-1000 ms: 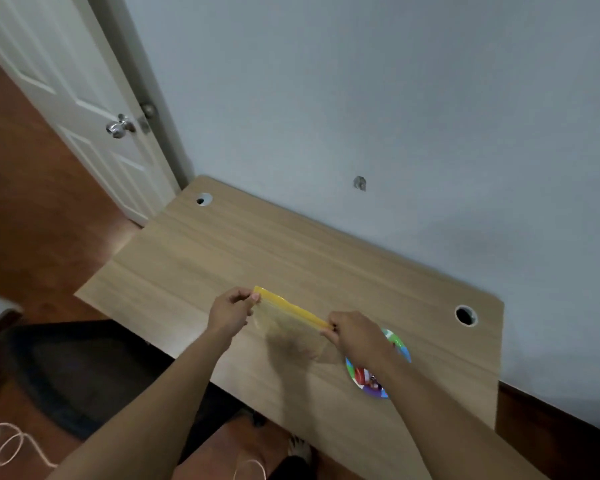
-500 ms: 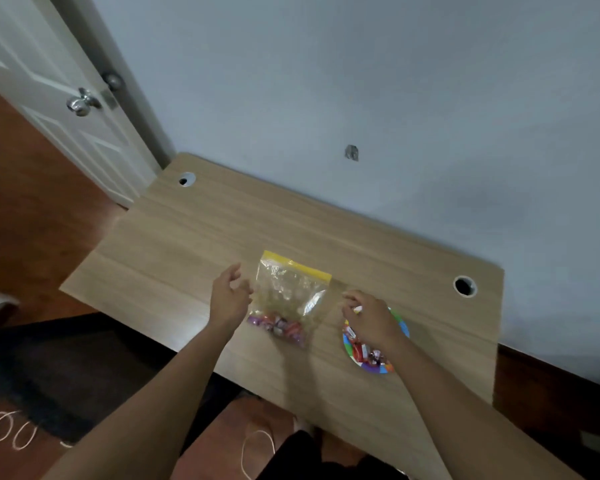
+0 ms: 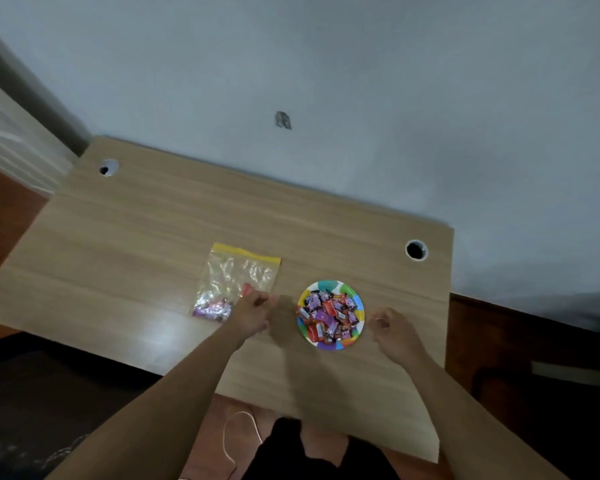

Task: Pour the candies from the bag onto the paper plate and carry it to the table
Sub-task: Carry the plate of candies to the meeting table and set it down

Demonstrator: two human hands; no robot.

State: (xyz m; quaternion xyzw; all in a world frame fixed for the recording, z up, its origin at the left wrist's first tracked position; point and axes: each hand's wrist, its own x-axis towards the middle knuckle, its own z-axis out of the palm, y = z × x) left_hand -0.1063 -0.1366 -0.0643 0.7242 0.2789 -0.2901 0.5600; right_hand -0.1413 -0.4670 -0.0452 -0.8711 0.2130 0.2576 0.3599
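A clear zip bag [image 3: 238,277] with a yellow strip lies flat on the wooden desk [image 3: 146,237]; a few wrapped candies stay in its lower left corner. To its right sits the paper plate [image 3: 344,289] with a multicoloured rim, heaped with purple and red candies [image 3: 328,315]. My left hand [image 3: 253,311] hovers between bag and plate, fingers loosely curled, overlapping the bag's lower right corner. Just right of the plate, my right hand [image 3: 392,329] is loosely curled and holds nothing. Neither hand touches the plate.
The desk stands against a grey wall and has a cable hole at the far left [image 3: 109,167] and another at the far right [image 3: 416,250]. A white door [image 3: 4,133] is at the left. A white cord [image 3: 236,441] lies on the floor by my feet.
Both hands let go of the bag, which now lies on the desk. My left hand moved right past the bag, and my right hand moved off the plate to its right side.
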